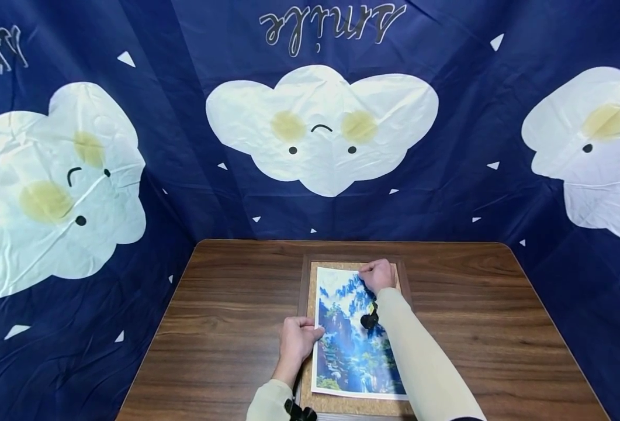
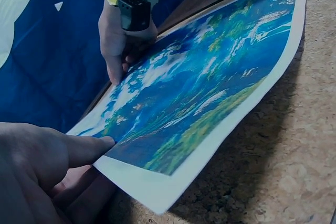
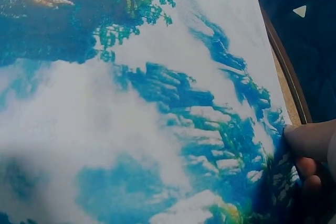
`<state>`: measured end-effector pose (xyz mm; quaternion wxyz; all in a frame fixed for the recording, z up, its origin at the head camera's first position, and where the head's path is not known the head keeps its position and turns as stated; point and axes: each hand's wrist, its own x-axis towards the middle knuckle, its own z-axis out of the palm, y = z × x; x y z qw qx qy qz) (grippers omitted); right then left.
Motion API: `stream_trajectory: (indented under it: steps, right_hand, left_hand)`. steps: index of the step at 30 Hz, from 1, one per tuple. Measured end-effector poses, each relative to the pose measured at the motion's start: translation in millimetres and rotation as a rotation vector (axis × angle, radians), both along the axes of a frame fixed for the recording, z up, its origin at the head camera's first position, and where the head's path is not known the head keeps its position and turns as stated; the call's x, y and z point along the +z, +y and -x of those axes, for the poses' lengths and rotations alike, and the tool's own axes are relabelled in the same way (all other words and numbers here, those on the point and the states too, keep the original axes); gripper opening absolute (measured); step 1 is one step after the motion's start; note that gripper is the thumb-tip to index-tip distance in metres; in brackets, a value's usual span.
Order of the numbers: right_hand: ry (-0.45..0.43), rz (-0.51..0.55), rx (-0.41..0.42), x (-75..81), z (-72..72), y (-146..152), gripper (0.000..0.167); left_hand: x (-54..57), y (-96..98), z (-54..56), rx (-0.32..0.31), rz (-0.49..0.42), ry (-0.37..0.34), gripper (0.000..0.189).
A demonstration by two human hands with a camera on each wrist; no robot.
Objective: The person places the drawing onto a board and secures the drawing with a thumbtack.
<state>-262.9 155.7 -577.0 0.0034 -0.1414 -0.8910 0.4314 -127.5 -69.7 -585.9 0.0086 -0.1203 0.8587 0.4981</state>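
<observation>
A white-bordered landscape picture print (image 1: 343, 333) in blues and greens lies over a brown-framed cork board (image 1: 362, 405). My left hand (image 1: 296, 339) pinches its left edge, thumb on top and fingers beneath, as the left wrist view shows. In that view the near corner of the print (image 2: 157, 187) curves up and casts a shadow on the cork. At the far right of the sheet, my right hand (image 1: 378, 276) pinches the top edge between thumb and fingers. The right wrist view shows the right thumb (image 3: 310, 137) over the print's edge.
The board lies on a dark wood-grain table (image 1: 225, 310). Behind and at both sides hangs a navy cloth (image 1: 183, 146) printed with white clouds. A small black camera (image 1: 369, 320) is worn on the right wrist, and another (image 1: 300, 412) on the left.
</observation>
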Motion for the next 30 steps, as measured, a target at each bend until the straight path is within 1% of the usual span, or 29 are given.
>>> stream_trajectory:
  steps: [4,9,13,14,16,19,20,23,26,27,30]
  right_hand:
    - [0.041,0.007,0.006,-5.3,-2.3,2,0.006]
    - [0.105,-0.014,0.014,-10.5,-4.9,3,0.006]
    - [0.143,-0.051,0.061,-12.2,-9.1,3,0.007]
    - [0.139,-0.057,0.077,-12.1,-10.7,3,0.007]
    - [0.132,-0.055,0.105,-10.1,-15.1,7,0.009]
    - [0.098,-0.056,0.144,-4.3,-23.1,16,0.014]
    - [0.085,-0.063,0.155,-2.1,-25.6,19,0.016]
    - [0.069,-0.097,0.202,5.2,-33.3,26,0.020]
    - [0.075,-0.120,0.254,10.8,-42.1,32,0.022]
    - [0.077,-0.122,0.271,12.1,-45.9,33,0.022]
    - [0.089,-0.113,0.306,14.4,-58.6,39,0.023]
  left_hand:
    - [-0.2,0.1,-0.3,-0.004,-0.029,-0.002,0.022]
    - [-0.6,0.8,-0.4,-0.003,-0.025,0.004,0.021]
    - [-0.3,0.2,-0.8,0.007,0.004,0.002,0.020]
    - [-0.1,-0.3,-0.9,0.007,0.012,0.005,0.020]
    - [0.3,-0.8,-0.8,0.006,0.016,0.004,0.020]
    - [1.0,-0.4,0.6,0.006,0.029,0.005,0.020]
    - [1.5,-0.2,1.1,0.002,0.040,0.016,0.019]
    - [3.1,0.1,2.7,-0.003,0.076,0.019,0.018]
    - [5.4,0.6,3.6,-0.008,0.126,0.021,0.016]
    - [6.2,0.7,3.9,-0.008,0.138,0.012,0.015]
    - [8.4,1.6,3.7,-0.013,0.183,0.015,0.017]
